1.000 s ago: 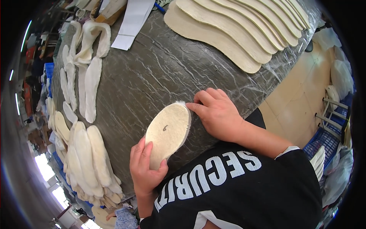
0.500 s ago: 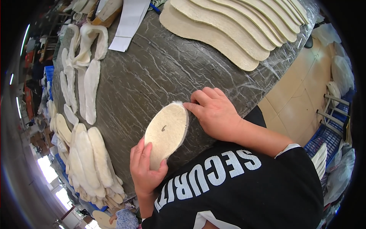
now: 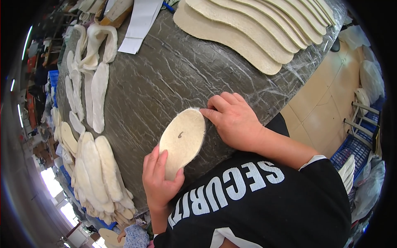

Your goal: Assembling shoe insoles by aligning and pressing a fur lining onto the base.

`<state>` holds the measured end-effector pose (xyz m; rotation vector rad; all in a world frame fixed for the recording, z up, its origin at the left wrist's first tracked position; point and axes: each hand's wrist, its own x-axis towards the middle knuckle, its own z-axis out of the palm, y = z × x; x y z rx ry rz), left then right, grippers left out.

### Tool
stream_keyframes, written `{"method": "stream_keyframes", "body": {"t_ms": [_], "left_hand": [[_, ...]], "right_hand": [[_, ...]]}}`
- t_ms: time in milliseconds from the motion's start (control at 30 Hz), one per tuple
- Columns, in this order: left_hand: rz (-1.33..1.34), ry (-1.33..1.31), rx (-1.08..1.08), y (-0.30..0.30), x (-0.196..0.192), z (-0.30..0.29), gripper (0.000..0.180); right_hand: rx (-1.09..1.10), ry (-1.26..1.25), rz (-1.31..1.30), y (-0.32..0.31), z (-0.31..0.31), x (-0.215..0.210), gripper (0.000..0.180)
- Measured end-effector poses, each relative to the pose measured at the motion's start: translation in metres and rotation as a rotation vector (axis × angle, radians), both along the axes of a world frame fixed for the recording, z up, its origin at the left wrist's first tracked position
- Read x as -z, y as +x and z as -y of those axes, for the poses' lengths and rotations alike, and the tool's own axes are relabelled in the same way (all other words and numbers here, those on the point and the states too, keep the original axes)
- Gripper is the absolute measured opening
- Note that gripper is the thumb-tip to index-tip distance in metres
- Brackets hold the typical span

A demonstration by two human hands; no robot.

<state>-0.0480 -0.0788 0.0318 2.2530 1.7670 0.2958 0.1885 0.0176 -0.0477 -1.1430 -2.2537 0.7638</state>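
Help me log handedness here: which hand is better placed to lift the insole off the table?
Probably the left hand: it already wraps the near end of the insole, thumb over its edge. The right hand only touches the far tip with its fingertips.

The scene is bright, with even, soft daylight. Strong white glare comes from windows [image 3: 53, 186] at the near left, where detail is burned out. The plastic wrap on the table [image 3: 165, 82] gives small shiny reflections. Shadows are weak and short. The centre is sharp; toward the round black rim the straight edges bend and things become blurred, mostly at the left.
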Motion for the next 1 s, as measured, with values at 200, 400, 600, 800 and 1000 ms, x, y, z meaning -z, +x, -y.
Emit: {"method": "stream_keyframes", "body": {"t_ms": [200,400,600,800,1000], "left_hand": [[0.008,-0.003,0.001,0.001,0.002,0.002,0.054],[0.003,0.009,0.017,0.003,0.009,-0.004,0.056],[-0.017,0.012,-0.042,-0.003,0.003,-0.006,0.056],[0.155,-0.063,-0.056,-0.010,0.010,0.003,0.050],[0.206,-0.045,-0.069,-0.001,0.027,0.023,0.042]], "right_hand": [[0.009,0.021,-0.009,0.000,0.003,0.002,0.030],[0.031,0.021,0.008,0.003,0.000,0.003,0.028],[0.044,0.010,-0.049,-0.006,-0.006,-0.007,0.036],[0.011,-0.076,-0.136,0.001,0.005,-0.010,0.068],[-0.506,0.217,0.133,-0.040,0.015,-0.043,0.113]]}}
